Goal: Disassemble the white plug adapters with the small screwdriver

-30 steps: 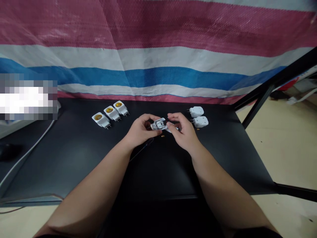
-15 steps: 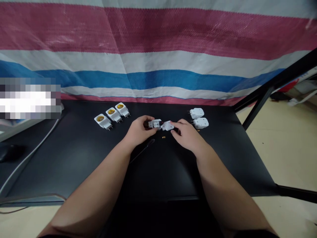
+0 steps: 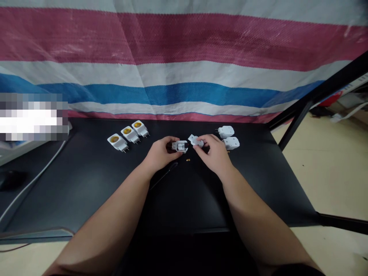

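My left hand [image 3: 162, 154] grips an opened white plug housing [image 3: 181, 146] between thumb and fingers, its inner parts facing up. My right hand [image 3: 214, 152] pinches a white plastic cover [image 3: 196, 141], held a small gap to the right of the housing. Small brass-coloured pieces [image 3: 188, 160] lie on the table just below the two parts. A thin dark tool with a clear tip [image 3: 169, 171], perhaps a screwdriver, rests beside my left wrist.
Three white plug-in lamp sockets [image 3: 130, 134] with yellow inner rims stand in a row at the back left. Two white plug housings [image 3: 225, 131] lie at the right on the black table [image 3: 86, 184]. A grey cable [image 3: 40, 174] and a black mouse [image 3: 10, 179] are at far left.
The cover in my right hand has turned and moved slightly up, apart from the housing. My left hand keeps its grip. The view has shifted a little.
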### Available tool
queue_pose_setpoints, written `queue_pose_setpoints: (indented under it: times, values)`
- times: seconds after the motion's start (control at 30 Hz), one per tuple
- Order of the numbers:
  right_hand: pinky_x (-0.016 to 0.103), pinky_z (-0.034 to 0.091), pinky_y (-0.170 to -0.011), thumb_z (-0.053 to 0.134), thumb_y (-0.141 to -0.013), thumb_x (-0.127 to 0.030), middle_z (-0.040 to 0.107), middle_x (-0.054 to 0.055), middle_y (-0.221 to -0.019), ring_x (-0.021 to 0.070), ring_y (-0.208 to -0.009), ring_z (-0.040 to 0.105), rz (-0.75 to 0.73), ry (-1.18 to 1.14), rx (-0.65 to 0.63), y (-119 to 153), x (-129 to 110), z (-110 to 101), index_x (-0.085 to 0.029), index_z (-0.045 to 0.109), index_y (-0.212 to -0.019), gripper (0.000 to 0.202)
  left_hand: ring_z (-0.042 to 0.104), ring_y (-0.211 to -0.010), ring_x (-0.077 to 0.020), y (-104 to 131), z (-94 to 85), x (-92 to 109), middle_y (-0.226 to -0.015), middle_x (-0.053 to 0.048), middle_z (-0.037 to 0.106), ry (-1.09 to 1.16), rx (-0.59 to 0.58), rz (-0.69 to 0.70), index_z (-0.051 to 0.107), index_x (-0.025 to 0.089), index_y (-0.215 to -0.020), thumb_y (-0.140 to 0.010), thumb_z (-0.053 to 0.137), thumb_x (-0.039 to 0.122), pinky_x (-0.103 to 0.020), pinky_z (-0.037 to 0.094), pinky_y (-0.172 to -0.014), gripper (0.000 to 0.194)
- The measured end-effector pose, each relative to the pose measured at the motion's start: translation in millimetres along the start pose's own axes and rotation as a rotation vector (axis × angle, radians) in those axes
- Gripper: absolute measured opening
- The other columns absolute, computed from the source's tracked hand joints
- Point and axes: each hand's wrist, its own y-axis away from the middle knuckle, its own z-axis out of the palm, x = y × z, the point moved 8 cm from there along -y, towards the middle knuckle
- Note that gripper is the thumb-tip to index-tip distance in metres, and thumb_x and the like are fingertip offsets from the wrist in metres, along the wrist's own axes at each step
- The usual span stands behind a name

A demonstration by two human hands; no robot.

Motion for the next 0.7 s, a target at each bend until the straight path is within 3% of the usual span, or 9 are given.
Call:
queue_pose_setpoints:
  times: [0.1,0.23,0.57,0.7]
  values:
    - [0.052,0.064,-0.100,0.079,-0.097,-0.025,0.077,0.009,-0.126,0.0277,-0.107,0.077,-0.095,-0.127,-0.003,1.2,-16.6,-3.1,-0.028,0.076,-0.114,0.018,0.078,-0.084,-0.0216,2.0,8.1,2.4,-0.105,-0.008,0.083,-0.055,-0.063,0.014,0.077,0.017,-0.123,-0.077,0.094,0.029,-0.037,0.064,-0.082,0.050]
    - [0.058,0.059,-0.112,0.078,-0.096,-0.016,0.077,0.008,-0.131,0.0304,-0.123,0.073,-0.149,-0.063,-0.176,5.9,-25.8,17.6,-0.031,0.078,-0.120,0.028,0.080,-0.090,-0.0243,4.2,11.1,9.4,-0.109,-0.009,0.084,-0.092,-0.061,0.063,0.079,0.019,-0.123,-0.078,0.094,0.032,-0.039,0.065,-0.086,0.049]
    - [0.057,0.059,-0.113,0.076,-0.096,-0.013,0.077,0.009,-0.137,0.0303,-0.128,0.073,-0.147,-0.095,-0.182,4.7,-24.2,22.4,-0.027,0.075,-0.117,0.025,0.078,-0.086,-0.0239,3.7,12.7,9.8,-0.105,-0.007,0.084,-0.185,-0.081,0.056,0.079,0.019,-0.122,-0.079,0.092,0.038,-0.037,0.061,-0.081,0.048]
    - [0.048,0.065,-0.099,0.074,-0.096,-0.013,0.075,0.011,-0.133,0.0276,-0.118,0.076,-0.117,-0.133,-0.222,6.1,-21.2,25.1,-0.024,0.075,-0.116,0.023,0.079,-0.091,-0.0244,4.1,12.9,9.1,-0.110,-0.007,0.084,-0.187,-0.092,0.026,0.078,0.020,-0.124,-0.080,0.093,0.035,-0.038,0.062,-0.086,0.049]
